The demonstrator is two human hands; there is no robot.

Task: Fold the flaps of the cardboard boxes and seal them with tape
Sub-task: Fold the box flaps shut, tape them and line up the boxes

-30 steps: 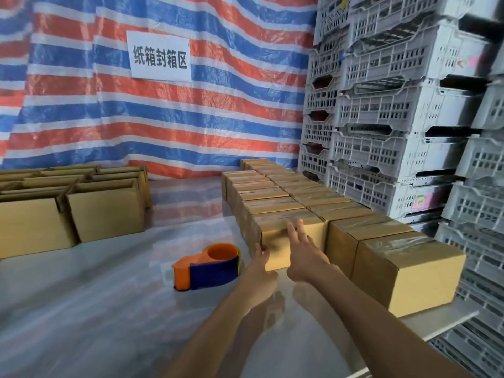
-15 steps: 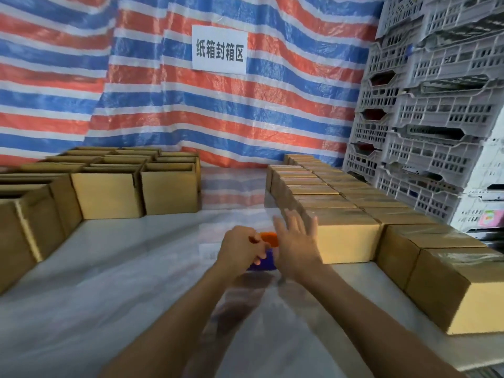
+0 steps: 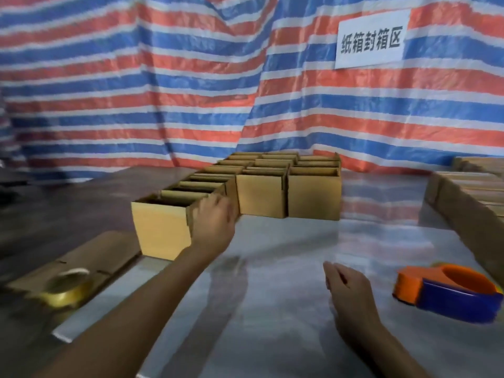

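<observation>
From my seat, most of what I see is backdrop: a tarp (image 3: 136, 91) in red, blue and white stripes, hanging in loose folds behind everything. A white sign (image 3: 372, 40) is fixed to it at the upper right, printed with five dark characters (the blur keeps me from reading them cleanly). Below runs the table (image 3: 286, 268), pale and glossy, with the stripes mirrored faintly in its far part. A flat cardboard sheet (image 3: 103, 255) lies at the table's left edge, angled toward me. Left of that I see only a dim, dark area I can't make out.
</observation>
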